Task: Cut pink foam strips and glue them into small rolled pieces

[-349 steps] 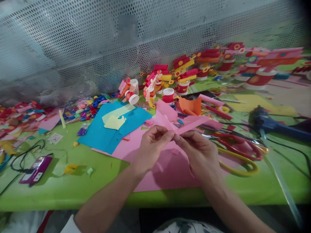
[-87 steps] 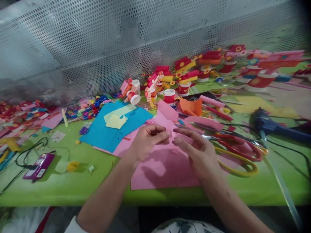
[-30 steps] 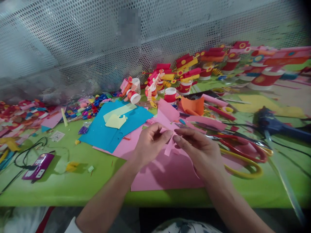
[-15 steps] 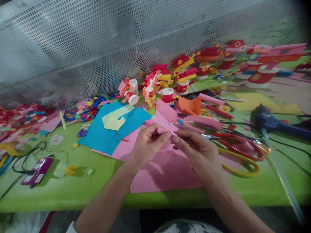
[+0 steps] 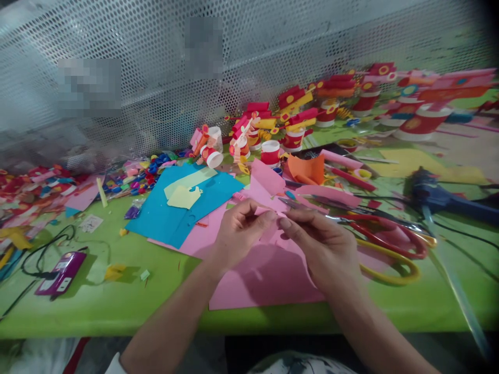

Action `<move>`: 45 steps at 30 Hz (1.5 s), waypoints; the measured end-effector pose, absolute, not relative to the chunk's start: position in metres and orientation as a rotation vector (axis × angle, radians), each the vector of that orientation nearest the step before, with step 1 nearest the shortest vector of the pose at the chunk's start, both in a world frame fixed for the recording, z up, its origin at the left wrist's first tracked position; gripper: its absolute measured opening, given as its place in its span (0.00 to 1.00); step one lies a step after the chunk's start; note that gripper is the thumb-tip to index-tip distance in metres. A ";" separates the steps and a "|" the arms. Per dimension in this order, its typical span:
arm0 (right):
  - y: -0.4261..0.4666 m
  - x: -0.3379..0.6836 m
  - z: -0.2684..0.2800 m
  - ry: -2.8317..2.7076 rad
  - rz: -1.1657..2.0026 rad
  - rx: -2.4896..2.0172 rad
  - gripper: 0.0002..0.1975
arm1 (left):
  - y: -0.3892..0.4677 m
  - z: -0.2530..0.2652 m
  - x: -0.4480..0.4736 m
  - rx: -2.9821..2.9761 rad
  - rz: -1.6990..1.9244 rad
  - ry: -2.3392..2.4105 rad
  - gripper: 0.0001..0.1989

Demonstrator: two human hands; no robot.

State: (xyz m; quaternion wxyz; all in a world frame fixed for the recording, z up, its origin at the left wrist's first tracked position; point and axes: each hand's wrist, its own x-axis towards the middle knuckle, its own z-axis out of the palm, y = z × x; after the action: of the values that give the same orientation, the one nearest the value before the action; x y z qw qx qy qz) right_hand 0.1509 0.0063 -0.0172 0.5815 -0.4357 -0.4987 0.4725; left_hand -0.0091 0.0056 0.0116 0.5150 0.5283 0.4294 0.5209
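Between the fingertips of my left hand (image 5: 244,228) is a small pink paper piece (image 5: 268,212), pinched by thumb and forefinger. My right hand (image 5: 325,241) pinches at the right end of that same piece, its fingers closed. The fingers cover much of it, so its full shape is hidden. Both hands hover over a large pink paper sheet (image 5: 265,280) lying at the front of the table. Right beside my right hand lie large scissors with red handles (image 5: 419,241) and another pair with yellow handles (image 5: 407,275), their blades partly hidden.
Blue sheets (image 5: 156,218) lie left of my hands on the green table (image 5: 136,306). A blue glue gun (image 5: 432,189) with its glue stick is at right. Paper models on red cups (image 5: 270,153) line a perforated metal panel (image 5: 156,67). A purple device (image 5: 62,272) with cables sits left.
My right hand has shifted slightly to the right, so its fingertips are a little farther from my left thumb. The left hand stays nearly in place with the pink paper.
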 end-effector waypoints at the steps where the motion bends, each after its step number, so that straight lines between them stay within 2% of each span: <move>1: 0.006 0.150 -0.017 -1.173 1.101 -1.028 0.07 | 0.006 0.012 -0.009 1.266 1.247 1.032 0.15; 20: 0.005 0.149 -0.015 -1.218 1.046 -1.081 0.09 | 0.005 0.005 -0.007 1.430 1.337 1.160 0.10; 30: 0.005 0.148 -0.014 -1.189 1.093 -1.045 0.05 | -0.001 0.005 -0.005 1.486 1.355 1.238 0.12; 37: 0.006 0.149 -0.013 -1.165 1.049 -1.044 0.03 | -0.001 0.006 -0.003 1.320 1.302 1.062 0.08; 45: 0.006 0.150 -0.018 -1.135 1.124 -0.978 0.04 | 0.006 0.003 -0.004 1.258 1.331 1.031 0.10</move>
State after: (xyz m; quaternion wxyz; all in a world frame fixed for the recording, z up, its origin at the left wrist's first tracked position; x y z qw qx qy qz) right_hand 0.1496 0.0059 -0.0181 0.5925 -0.4207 -0.4882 0.4834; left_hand -0.0042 0.0057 0.0035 0.4966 0.5195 0.4258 0.5497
